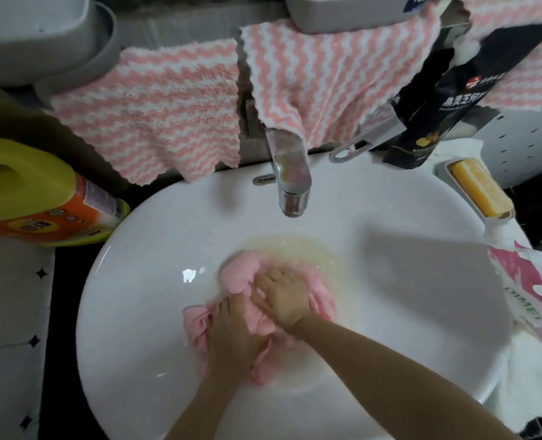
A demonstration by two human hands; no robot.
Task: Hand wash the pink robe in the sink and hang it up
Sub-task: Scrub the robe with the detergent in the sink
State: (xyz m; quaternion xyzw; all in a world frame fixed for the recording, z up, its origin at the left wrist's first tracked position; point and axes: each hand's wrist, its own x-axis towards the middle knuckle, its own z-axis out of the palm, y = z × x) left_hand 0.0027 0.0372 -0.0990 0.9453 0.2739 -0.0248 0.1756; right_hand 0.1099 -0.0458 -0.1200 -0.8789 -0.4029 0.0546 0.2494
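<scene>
One white sink (130,312), round basin, seen from above. One pink robe (241,274) lies bunched at the bottom of the basin, wet, in a shallow pool of yellowish water (314,252). Two hands on it, touching each other. Left hand (231,335) sits on the near part of the bundle, fingers (214,312) curled into the folds and gripping cloth. Right hand (282,300) is on the far part, knuckles up, fingers bent over the fabric and holding a wad of it. One chrome faucet (290,176) stands at the back rim; no stream shows. Three pink-and-white striped cloths hang behind: left (155,115), middle (320,74), right (517,58). One orange detergent bottle (47,217) with a yellow cap lies left of the sink. One yellow soap bar (479,188) sits in a dish at the right rim. One dark pouch (437,103) stands behind it. One white printed bag (523,281) rests on the right edge.
</scene>
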